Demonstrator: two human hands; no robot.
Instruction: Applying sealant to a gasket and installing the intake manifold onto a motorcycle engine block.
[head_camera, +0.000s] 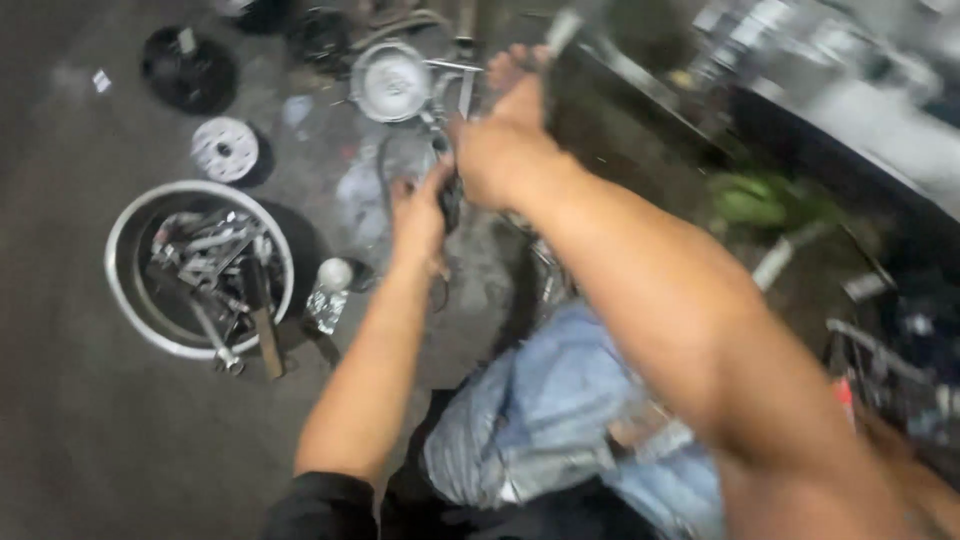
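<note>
Dark slim tool (449, 200), blurred, is clamped in left hand (418, 215) w/ right hand (500, 160) closed just above it—grip probably wants steadying, w/ round metal tool pan (125, 290) off left.

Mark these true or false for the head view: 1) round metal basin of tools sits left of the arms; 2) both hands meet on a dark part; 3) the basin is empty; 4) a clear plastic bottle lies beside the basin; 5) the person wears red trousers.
1) True: the round metal basin sits on the floor left of both arms.
2) True, as far as the blur allows: the left hand and the right hand close around a dark part between them.
3) False: the basin holds a pile of metal hand tools.
4) True: a clear plastic bottle lies just right of the basin.
5) False: the pale blue denim trousers are not red.
</note>
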